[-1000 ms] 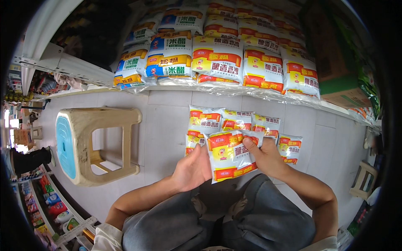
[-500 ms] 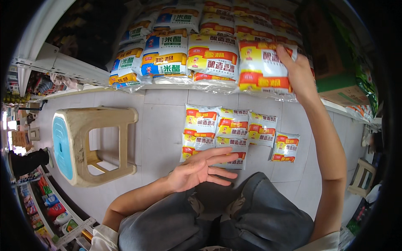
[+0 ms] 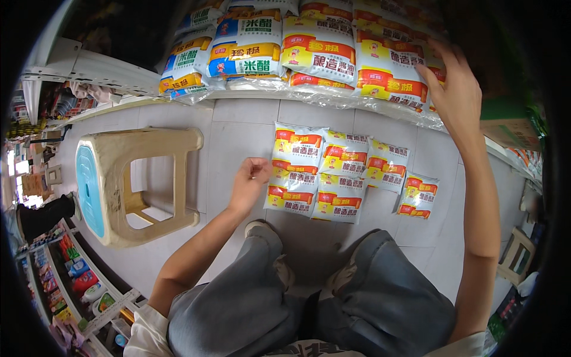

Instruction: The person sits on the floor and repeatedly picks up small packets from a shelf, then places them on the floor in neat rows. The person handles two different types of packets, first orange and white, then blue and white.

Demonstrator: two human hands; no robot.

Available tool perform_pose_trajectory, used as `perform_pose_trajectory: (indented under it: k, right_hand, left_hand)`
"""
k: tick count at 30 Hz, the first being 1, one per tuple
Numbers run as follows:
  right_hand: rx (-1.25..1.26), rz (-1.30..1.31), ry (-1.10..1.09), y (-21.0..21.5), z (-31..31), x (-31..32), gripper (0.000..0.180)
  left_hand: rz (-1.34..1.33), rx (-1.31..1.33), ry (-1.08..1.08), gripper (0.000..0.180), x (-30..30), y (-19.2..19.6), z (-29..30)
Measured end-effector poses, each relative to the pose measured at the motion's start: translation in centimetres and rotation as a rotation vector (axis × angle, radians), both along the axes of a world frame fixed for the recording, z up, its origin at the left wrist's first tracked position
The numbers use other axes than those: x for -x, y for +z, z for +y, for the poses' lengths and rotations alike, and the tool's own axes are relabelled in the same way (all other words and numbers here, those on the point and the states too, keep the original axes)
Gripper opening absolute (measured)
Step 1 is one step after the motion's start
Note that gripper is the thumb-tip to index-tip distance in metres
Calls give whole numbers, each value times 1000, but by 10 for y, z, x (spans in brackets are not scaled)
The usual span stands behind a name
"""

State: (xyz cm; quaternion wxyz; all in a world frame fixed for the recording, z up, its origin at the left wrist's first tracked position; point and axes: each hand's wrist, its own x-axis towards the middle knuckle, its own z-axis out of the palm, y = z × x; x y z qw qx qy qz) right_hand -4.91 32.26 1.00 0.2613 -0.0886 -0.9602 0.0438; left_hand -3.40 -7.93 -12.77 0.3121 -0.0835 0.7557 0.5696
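Note:
Stacks of plump red, yellow and white soy sauce bags (image 3: 321, 53) lie on the low shelf in front of me. My right hand (image 3: 457, 89) is at the right edge of the nearest bag stack (image 3: 389, 71), thumb and fingers apart, touching the bags' side. Some of its fingertips are hard to make out against the bags. On the floor lie several more soy sauce bags (image 3: 342, 199), laid in rows, with a single one (image 3: 418, 196) at the right end. Just left of these rows hovers my left hand (image 3: 251, 183), its fingers curled in with nothing visible in them.
Blue, yellow and white vinegar bags (image 3: 247, 44) fill the shelf's left part. A beige stool with a blue seat (image 3: 151, 143) stands on the floor at left. A green carton (image 3: 511, 125) is at the right. Shelves of bottles (image 3: 83, 279) stand lower left.
The bag that my right hand gripped now rests on the stack, and that hand's fingers have spread. My left hand moved left and away from the floor bags, its fingers curling. The view shifted.

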Motion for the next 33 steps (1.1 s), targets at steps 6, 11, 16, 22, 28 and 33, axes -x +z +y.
perform_pose_trajectory:
  k: [6,11,16,22,28,33]
  right_hand:
    - [317,-68,277,7,-54,-46,18]
    - [472,-345,462,-30,-87,-83,11]
    - [554,-770,607,-87,-117,-127,15]
    - [866,-1063,531,-113,-131,-148,38]
    - [1663,-971,355,-116,-141,-148,74]
    - [1986,-678,172,-40,-159,-133,46]
  left_hand:
    - [-51,292,-187,40,-7,-39,-13]
    - [-277,208,-188,30,-6,-43,-10]
    - [-193,-16,-101,19,-25,-36,-7]
    - [-253,-245,-217,10,-26,6,-2]
    - [-327,-491,-217,11,-17,60,15]
    - [-269,-603,-90,14,-34,96,43]
